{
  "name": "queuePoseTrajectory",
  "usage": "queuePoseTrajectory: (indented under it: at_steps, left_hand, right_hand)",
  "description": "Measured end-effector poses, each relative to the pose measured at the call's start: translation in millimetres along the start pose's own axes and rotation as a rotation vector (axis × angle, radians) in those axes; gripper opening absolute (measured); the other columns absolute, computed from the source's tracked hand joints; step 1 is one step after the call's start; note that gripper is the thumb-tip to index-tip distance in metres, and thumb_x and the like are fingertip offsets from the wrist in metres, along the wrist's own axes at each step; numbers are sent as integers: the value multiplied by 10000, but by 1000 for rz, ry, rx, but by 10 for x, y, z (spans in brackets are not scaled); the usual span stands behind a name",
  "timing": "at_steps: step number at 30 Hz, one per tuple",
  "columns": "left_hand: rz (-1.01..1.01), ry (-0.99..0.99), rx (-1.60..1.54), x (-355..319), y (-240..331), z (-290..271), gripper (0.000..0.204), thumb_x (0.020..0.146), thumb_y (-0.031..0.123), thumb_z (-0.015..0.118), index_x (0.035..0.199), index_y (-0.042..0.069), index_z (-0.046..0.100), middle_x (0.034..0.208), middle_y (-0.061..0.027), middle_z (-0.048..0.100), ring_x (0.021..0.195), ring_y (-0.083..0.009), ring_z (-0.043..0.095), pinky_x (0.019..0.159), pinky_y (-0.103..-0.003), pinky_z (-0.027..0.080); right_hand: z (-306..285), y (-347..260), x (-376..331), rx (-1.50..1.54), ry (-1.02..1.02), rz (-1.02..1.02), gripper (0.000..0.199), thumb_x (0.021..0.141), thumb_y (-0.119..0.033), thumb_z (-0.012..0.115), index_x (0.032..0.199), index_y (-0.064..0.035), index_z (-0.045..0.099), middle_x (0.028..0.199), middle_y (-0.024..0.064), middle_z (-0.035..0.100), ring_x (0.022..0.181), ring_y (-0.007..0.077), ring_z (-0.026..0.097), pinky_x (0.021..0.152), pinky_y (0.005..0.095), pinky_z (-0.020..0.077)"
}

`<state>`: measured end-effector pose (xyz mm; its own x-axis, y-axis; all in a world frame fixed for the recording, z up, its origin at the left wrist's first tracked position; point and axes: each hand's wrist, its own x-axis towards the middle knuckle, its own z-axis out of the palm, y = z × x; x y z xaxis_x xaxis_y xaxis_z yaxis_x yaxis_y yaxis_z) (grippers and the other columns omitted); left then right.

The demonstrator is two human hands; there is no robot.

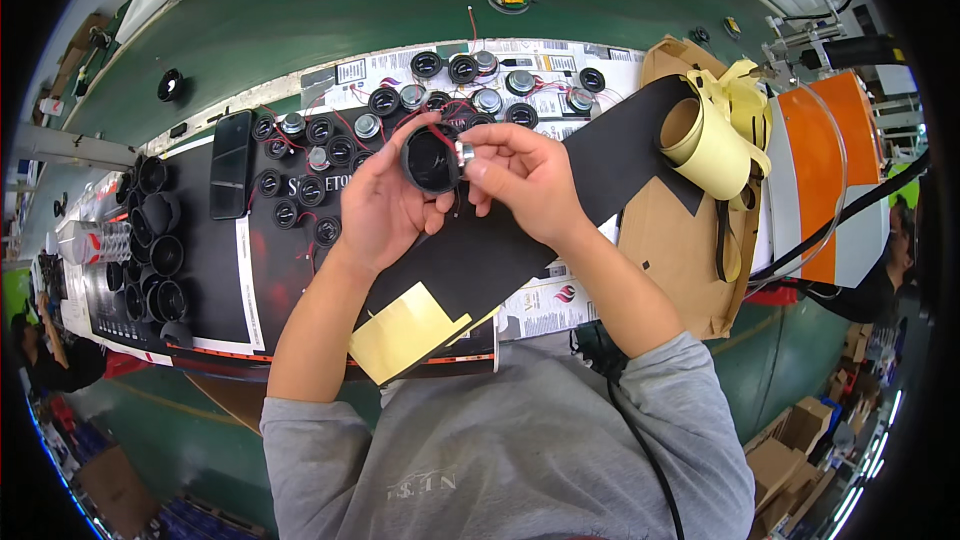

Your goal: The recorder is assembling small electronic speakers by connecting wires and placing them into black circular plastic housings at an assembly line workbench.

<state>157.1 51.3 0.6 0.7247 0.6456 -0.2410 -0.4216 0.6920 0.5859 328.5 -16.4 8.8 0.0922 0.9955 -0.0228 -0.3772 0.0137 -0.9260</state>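
My left hand [385,208] is wrapped round a round black cup-shaped housing [428,165], its hollow side facing up toward me. At the housing's right rim, my right hand [525,178] pinches a small silver speaker [464,154] between thumb and fingers. A red wire [440,133] runs by the speaker over the rim; where its end goes I cannot tell. Beyond my hands lie many loose small speakers [486,101], some black face up and others silver back up, with thin red wires among them.
Black cup housings [166,256] cluster at the left, near a phone [231,165]. Yellow adhesive sheets [410,330] lie before me. On the right are a yellow roll [708,150], cardboard [665,270] and an orange-and-white machine [825,180]. A green conveyor belt [380,0] runs behind.
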Motion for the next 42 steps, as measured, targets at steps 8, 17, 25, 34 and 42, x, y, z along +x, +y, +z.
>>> queuePoseTrajectory:
  at_steps: [8,17,25,34,42]
  left_hand:
    - [-76,103,211,86,-136,-286,676,991,611,220,1153,69,590,830,-61,658,585,-102,589,398,-228,417]
    - [-3,175,326,89,-206,-191,659,997,594,232,1164,65,590,792,-55,629,605,-146,589,423,-254,422]
    - [11,155,368,88,-206,-157,619,1011,559,260,1166,57,589,796,-64,638,617,-149,600,441,-263,441]
    - [54,116,427,77,-201,-225,659,1003,556,342,1173,-37,572,829,-85,629,640,-138,623,453,-254,497]
    - [80,45,460,36,-126,-154,723,981,619,332,1134,-37,594,807,-83,643,619,-140,640,492,-249,532]
  right_hand:
    - [98,71,-58,-781,33,-555,225,745,-81,745,941,-21,652,695,32,576,532,113,578,481,243,461]
    - [59,250,-1,-1033,58,-707,231,746,-164,784,904,-47,663,599,3,533,471,125,522,418,268,406]
    - [79,259,22,-1074,91,-669,208,761,-194,775,886,-72,663,602,2,542,480,135,535,415,283,407]
    - [35,199,21,-1107,38,-578,270,753,-191,785,950,-45,672,692,36,574,608,187,589,516,317,455]
    - [37,281,133,-603,68,-395,288,772,-185,774,952,18,677,993,133,651,957,267,633,847,346,499]
